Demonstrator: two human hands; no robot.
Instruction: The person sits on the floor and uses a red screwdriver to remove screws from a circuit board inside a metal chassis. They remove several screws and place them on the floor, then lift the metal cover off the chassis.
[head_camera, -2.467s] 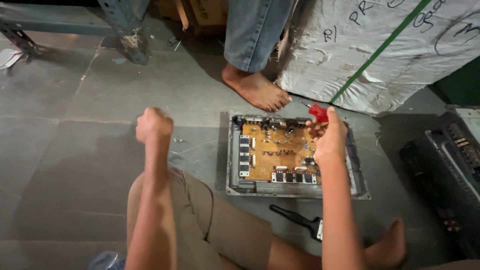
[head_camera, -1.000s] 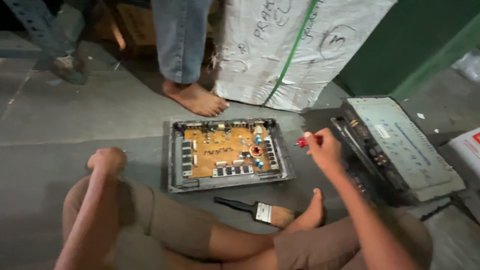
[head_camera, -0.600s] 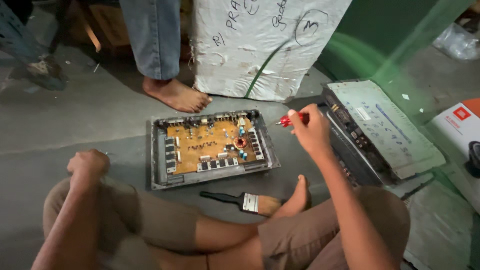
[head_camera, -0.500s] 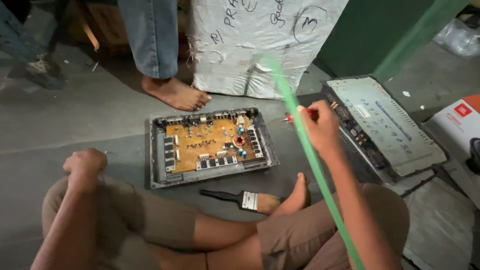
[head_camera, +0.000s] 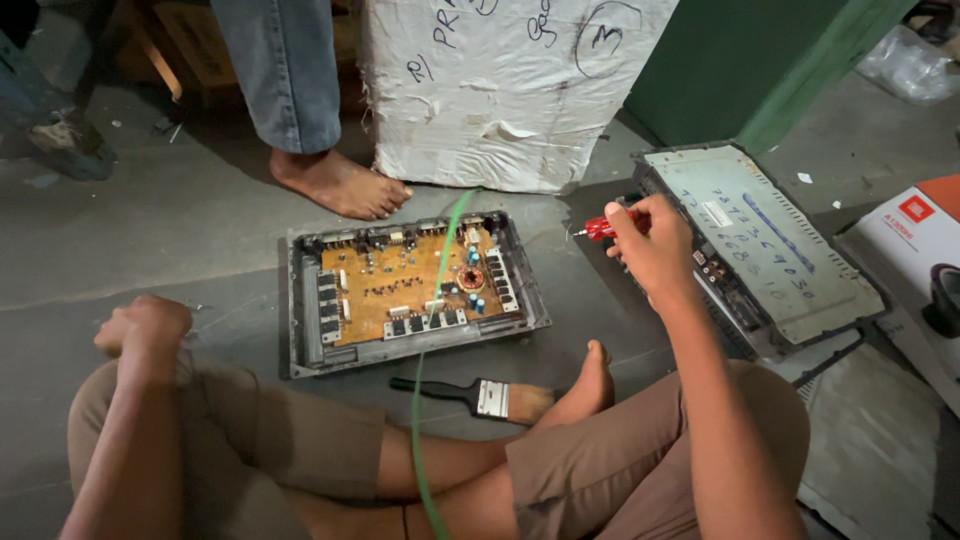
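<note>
Holding: right hand (head_camera: 652, 245) gripped round a red-handled screwdriver (head_camera: 598, 229) — tip points left, toward the open amp (head_camera: 410, 290)
Left hand: (head_camera: 145, 325) closed in a loose fist on the knee, left of the amp; can't tell if anything is inside
Amp: lid off, orange board showing, flat on the floor between both hands
Second unit: (head_camera: 765, 240) closed grey case, right of the amp, just beyond the right hand
Brush: (head_camera: 475, 396) lies just in front of the amp, bristles by the person's foot
Strap: green (head_camera: 432, 300) — runs across the amp, front to back
Bystander: bare foot (head_camera: 340, 185) behind the amp, beside a white sack (head_camera: 505, 85)
</note>
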